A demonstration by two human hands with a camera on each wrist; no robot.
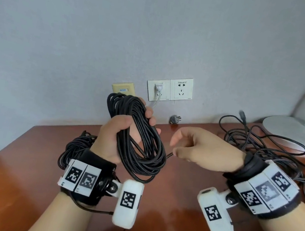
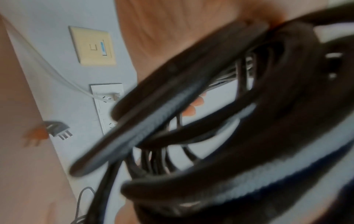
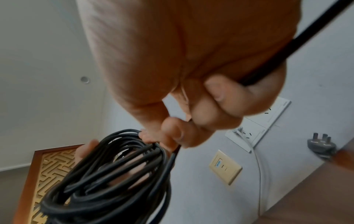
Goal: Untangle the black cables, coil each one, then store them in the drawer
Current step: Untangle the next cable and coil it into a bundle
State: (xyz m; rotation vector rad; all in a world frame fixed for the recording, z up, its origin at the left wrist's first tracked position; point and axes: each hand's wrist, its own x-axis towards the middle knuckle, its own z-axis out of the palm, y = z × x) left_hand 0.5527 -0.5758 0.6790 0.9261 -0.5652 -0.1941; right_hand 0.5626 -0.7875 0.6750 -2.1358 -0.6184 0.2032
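One coil (image 1: 136, 138) of black cable is held upright above the desk (image 1: 175, 194), its long axis running from upper left, near the wall outlets (image 1: 169, 89), down to lower right. The left hand (image 1: 116, 137) grips the coil through the middle, fingers and thumb curled round the bundled loops. A free strand (image 3: 295, 40) leaves the coil toward the right hand (image 1: 202, 148), which is just beside it and is the nearer hand for feeding the next loop. The right hand's fingers are curled and pinch this strand; the right wrist view shows it crossing the palm. A second bundle (image 1: 75, 147) lies on the desk behind the left wrist. Loose tangled cable (image 1: 262, 145) lies on the desk at right, beside the lamp base (image 1: 295, 132). No drawer is in view.
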